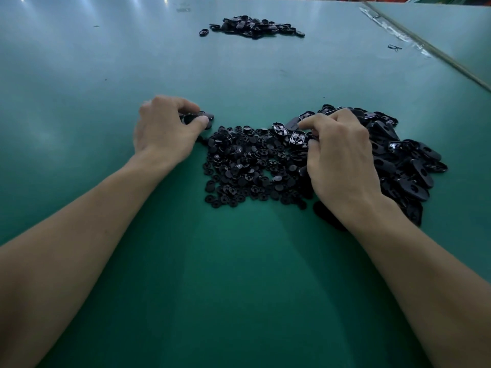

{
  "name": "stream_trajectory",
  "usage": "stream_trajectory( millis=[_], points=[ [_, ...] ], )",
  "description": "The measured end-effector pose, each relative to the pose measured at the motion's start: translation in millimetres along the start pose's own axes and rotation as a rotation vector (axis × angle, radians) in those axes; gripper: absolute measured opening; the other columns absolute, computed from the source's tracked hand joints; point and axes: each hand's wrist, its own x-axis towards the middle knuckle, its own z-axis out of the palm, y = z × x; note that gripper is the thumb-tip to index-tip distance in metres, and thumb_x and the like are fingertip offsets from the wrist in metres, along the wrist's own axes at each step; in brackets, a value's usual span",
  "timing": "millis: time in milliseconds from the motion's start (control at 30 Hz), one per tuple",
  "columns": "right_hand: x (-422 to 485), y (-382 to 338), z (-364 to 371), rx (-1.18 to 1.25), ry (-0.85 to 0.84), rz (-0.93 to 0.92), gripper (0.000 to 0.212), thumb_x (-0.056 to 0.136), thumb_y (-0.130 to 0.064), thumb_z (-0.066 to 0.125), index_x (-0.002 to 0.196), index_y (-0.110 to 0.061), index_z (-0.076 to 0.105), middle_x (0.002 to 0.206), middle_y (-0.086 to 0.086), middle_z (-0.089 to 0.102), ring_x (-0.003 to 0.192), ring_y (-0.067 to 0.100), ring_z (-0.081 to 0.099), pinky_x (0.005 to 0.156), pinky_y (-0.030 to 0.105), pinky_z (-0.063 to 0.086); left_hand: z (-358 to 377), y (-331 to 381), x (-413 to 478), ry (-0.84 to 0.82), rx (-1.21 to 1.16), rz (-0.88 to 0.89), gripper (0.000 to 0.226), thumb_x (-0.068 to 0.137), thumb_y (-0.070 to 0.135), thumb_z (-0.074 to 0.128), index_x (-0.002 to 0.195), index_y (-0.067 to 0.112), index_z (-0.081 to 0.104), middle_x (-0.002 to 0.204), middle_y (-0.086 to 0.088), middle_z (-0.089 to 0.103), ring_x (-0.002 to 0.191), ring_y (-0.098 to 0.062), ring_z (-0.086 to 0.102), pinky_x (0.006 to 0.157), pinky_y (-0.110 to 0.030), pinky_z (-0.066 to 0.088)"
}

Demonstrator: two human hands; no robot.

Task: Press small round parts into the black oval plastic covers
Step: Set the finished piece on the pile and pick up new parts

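A spread of small round black parts [244, 166] lies on the green table [239, 274] between my hands. To its right is a heap of black oval covers [406, 160]. My left hand [164, 128] grips a black oval cover [204, 117] between thumb and curled fingers, just left of the round parts. My right hand [342, 158] lies over the left edge of the cover heap, its fingers curled and pinching a black oval cover [293, 123]. What else lies under that palm is hidden.
A second pile of black covers [255, 26] sits far back at the table's middle. A seam with clear tape [398, 35] runs diagonally at the far right, with a small dark scrap [395, 47] beside it.
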Motion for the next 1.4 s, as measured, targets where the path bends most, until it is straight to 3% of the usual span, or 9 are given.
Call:
stream_trajectory(
  millis=[100, 233, 333, 467, 667, 933, 1067, 1200, 1400],
  points=[
    [-1, -2, 0, 0.07, 0.068, -0.014, 0.045, 0.093, 0.006, 0.056, 0.131, -0.017, 0.063, 0.115, 0.003, 0.047, 0.086, 0.011, 0.044, 0.089, 0.013, 0.035, 0, 1, 0, 0.006, -0.012, 0.027, 0.035, 0.085, 0.04, 0.074, 0.116, 0.023, 0.072, 0.117, -0.008, 0.061, 0.109, -0.029, 0.062, 0.098, -0.044, 0.052],
    [-1, -2, 1, 0.204, 0.072, -0.081, 0.035, 0.093, -0.006, 0.068, 0.126, -0.017, 0.067, 0.114, 0.002, 0.057, 0.086, 0.008, 0.053, 0.085, 0.002, 0.034, -1, 10, -6, 0.077, -0.046, 0.127, 0.019, 0.09, 0.04, 0.065, 0.1, 0.027, 0.074, 0.095, 0.005, 0.062, 0.095, -0.016, 0.064, 0.088, -0.033, 0.054],
    [-2, -5, 2, 0.306, 0.101, -0.154, 0.027, 0.088, -0.011, 0.074, 0.114, -0.017, 0.071, 0.102, 0.0, 0.06, 0.085, 0.01, 0.059, 0.083, 0.011, 0.047, 0, 25, -19, 0.059, -0.203, 0.221, 0.008, 0.09, 0.036, 0.066, 0.09, 0.031, 0.072, 0.075, 0.02, 0.064, 0.063, 0.008, 0.057, 0.065, -0.005, 0.04],
    [-4, -8, 4, 0.392, 0.124, -0.253, 0.02, 0.082, -0.009, 0.079, 0.101, -0.012, 0.073, 0.092, 0.002, 0.064, 0.082, 0.011, 0.061, 0.079, 0.02, 0.05, 5, 45, -36, -0.07, -0.474, 0.361, 0.009, 0.092, 0.027, 0.069, 0.096, 0.023, 0.075, 0.075, 0.02, 0.067, 0.057, 0.007, 0.054, 0.059, -0.004, 0.037],
    [-6, -12, 7, 0.495, 0.167, -0.283, 0.015, 0.08, -0.003, 0.078, 0.091, -0.007, 0.069, 0.09, 0.0, 0.063, 0.079, 0.011, 0.062, 0.075, 0.027, 0.054, 10, 52, -47, -0.275, -0.575, 0.462, 0.012, 0.096, 0.011, 0.065, 0.103, 0.015, 0.073, 0.091, 0.004, 0.075, 0.076, 0.009, 0.062, 0.068, -0.01, 0.044],
    [-6, -7, 9, 0.344, 0.092, -0.224, 0.023, 0.088, -0.022, 0.073, 0.11, -0.014, 0.07, 0.093, -0.004, 0.065, 0.091, 0.014, 0.06, 0.085, 0.02, 0.044, 12, 48, -42, -0.164, -0.586, 0.367, 0.011, 0.094, 0.016, 0.067, 0.095, 0.026, 0.071, 0.085, 0.022, 0.069, 0.079, 0.01, 0.064, 0.074, -0.009, 0.047],
    [-6, -8, 10, 0.319, 0.118, -0.247, 0.026, 0.09, -0.019, 0.071, 0.115, -0.013, 0.071, 0.088, -0.003, 0.068, 0.088, 0.017, 0.06, 0.085, 0.019, 0.04, 13, 46, -40, -0.182, -0.657, 0.31, 0.014, 0.095, 0.019, 0.066, 0.091, 0.031, 0.07, 0.081, 0.022, 0.072, 0.079, 0.004, 0.066, 0.077, -0.016, 0.049],
    [-6, -8, 10, 0.331, 0.122, -0.235, 0.028, 0.09, -0.02, 0.072, 0.117, -0.012, 0.071, 0.09, -0.002, 0.069, 0.087, 0.014, 0.06, 0.084, 0.016, 0.039, 13, 47, -40, -0.195, -0.678, 0.31, 0.013, 0.097, 0.018, 0.064, 0.093, 0.029, 0.07, 0.074, 0.026, 0.071, 0.071, 0.01, 0.062, 0.07, -0.01, 0.046],
    [-5, -8, 8, 0.321, 0.118, -0.229, 0.028, 0.092, -0.016, 0.069, 0.119, -0.009, 0.07, 0.091, 0.0, 0.069, 0.089, 0.018, 0.061, 0.085, 0.017, 0.039, 10, 48, -42, -0.23, -0.697, 0.268, 0.016, 0.094, 0.011, 0.065, 0.103, 0.023, 0.071, 0.085, 0.011, 0.073, 0.071, 0.005, 0.065, 0.069, -0.013, 0.049]
  ],
)
